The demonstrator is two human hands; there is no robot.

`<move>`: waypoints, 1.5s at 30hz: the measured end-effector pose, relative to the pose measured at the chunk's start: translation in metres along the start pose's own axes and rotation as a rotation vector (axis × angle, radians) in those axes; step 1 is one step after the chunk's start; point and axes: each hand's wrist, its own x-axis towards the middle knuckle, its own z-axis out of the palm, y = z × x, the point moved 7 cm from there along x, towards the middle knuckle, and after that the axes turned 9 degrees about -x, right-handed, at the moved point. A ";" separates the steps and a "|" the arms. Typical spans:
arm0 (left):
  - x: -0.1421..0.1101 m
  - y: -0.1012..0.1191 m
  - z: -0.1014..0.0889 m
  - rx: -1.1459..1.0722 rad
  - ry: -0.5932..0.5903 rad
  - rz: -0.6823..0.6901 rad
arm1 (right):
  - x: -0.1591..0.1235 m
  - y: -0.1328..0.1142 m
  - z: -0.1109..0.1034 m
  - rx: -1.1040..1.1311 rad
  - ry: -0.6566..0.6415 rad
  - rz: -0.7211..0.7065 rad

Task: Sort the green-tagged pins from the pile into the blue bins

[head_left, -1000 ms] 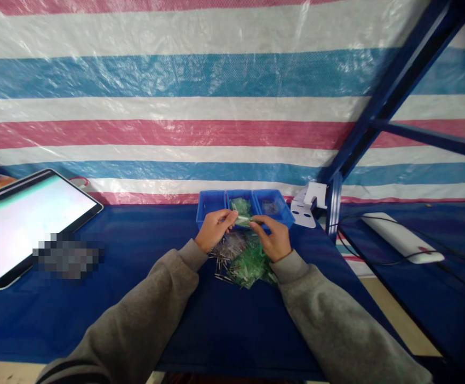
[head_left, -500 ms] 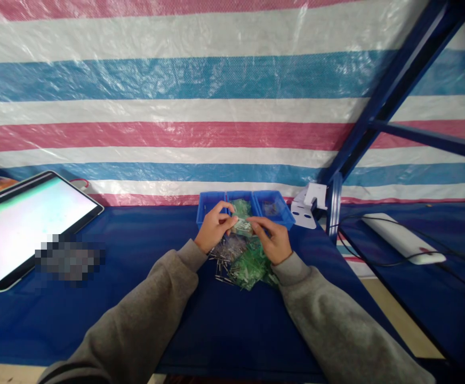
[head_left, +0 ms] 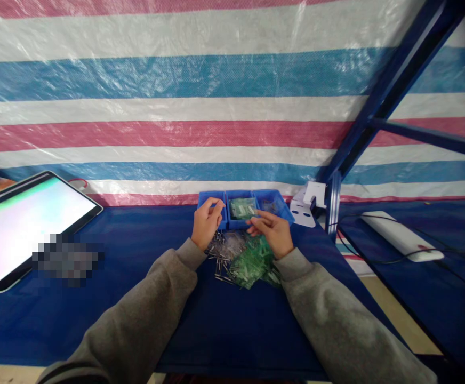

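My left hand (head_left: 206, 224) is over the front of the left blue bin (head_left: 211, 195). Its fingers are loosely curled and a little apart, with nothing visible in them. Fingers stretched out, my right hand (head_left: 274, 233) is open at the front of the middle and right bins, holding nothing. Between the hands, a small green-tinted plastic bag (head_left: 242, 208) with pale parts inside lies in the middle bin (head_left: 233, 225). Below the hands are a heap of green plastic bags (head_left: 250, 264), a clear bag (head_left: 233, 244) and loose slim metal pins (head_left: 223, 266).
The right blue bin (head_left: 288, 213) holds a small clear bag. A white bracket-like piece (head_left: 302, 210) stands beside it, near a blue metal post (head_left: 334, 202). A tablet-like screen (head_left: 36, 229) lies at left. At right are a white power strip (head_left: 402, 237) and black cables.
The small green bag has left my fingers and now lies in the middle bin. My left hand has moved slightly left, and the right hand's fingers have spread.
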 end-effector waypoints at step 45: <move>-0.002 0.000 0.025 0.434 -0.484 0.108 | -0.013 -0.021 0.003 -0.377 0.140 -0.287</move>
